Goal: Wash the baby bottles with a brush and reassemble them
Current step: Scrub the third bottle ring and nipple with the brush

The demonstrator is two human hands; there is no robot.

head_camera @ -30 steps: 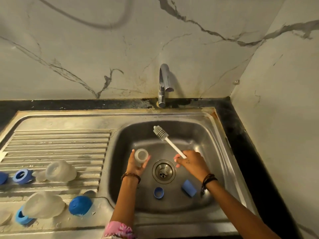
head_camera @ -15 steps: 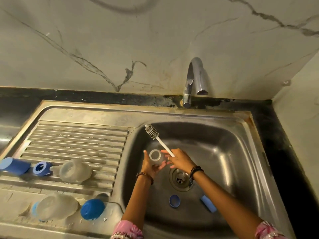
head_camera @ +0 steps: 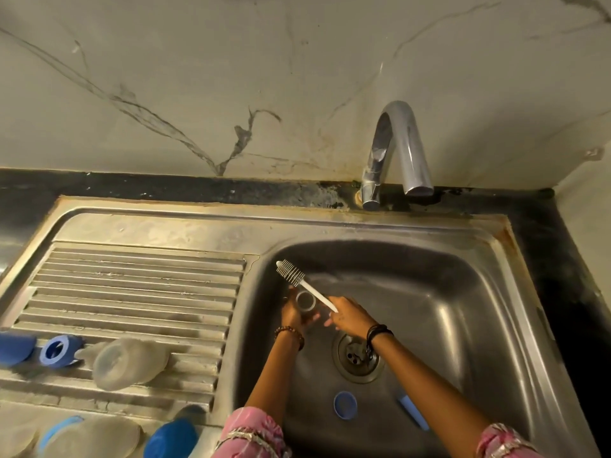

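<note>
Over the steel sink basin (head_camera: pixel 463 309), my left hand (head_camera: pixel 294 314) grips a small clear bottle part (head_camera: pixel 305 301) with its round opening facing up. My right hand (head_camera: pixel 350 317) holds the white handle of a bottle brush (head_camera: pixel 302 284); the bristle head points up and left, above the clear part and outside it. A blue ring (head_camera: pixel 345 404) and a blue piece (head_camera: pixel 413 411) lie on the basin floor near the drain (head_camera: pixel 358 357). Clear bottles (head_camera: pixel 130 361), (head_camera: pixel 92 438), a blue collar (head_camera: pixel 59 351) and blue caps (head_camera: pixel 172 438), (head_camera: pixel 15 348) lie on the drainboard.
A chrome tap (head_camera: pixel 396 150) curves over the back rim, with no water running. The ribbed drainboard (head_camera: pixel 139 285) spans the left side. A marble wall rises behind and a black counter (head_camera: pixel 575 259) borders the sink on the right.
Both hands moved left and toward the basin's near-left wall, coming closer together. The brush head now sits just above the clear part. The camera tilted and moved closer.
</note>
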